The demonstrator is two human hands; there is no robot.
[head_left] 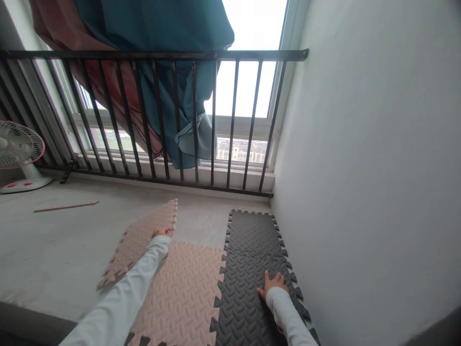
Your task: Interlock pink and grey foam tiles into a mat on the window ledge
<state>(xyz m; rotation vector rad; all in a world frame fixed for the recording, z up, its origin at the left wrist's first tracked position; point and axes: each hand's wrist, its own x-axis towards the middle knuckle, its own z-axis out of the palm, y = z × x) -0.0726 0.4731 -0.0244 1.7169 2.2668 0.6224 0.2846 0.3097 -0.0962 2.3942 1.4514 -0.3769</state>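
Observation:
My left hand (163, 232) grips the edge of a pink foam mat tile (139, 233), which is tilted up off the floor. Part of that tile is hidden behind my sleeve. Beside it another pink foam tile (190, 283) lies flat, its toothed right edge against the black tiles. My right hand (274, 284) rests with fingers spread on the nearer black foam tile (241, 293). Beyond that, a second black foam tile (254, 230) joins it along a toothed seam.
A white wall (360, 168) rises close on the right. Black railing (173, 55) runs across the window, with a blue and red curtain (158, 29) hanging behind it. At the left stand a fan (21, 149) and a thin pink strip (66, 206) lying on the grey floor (46, 245).

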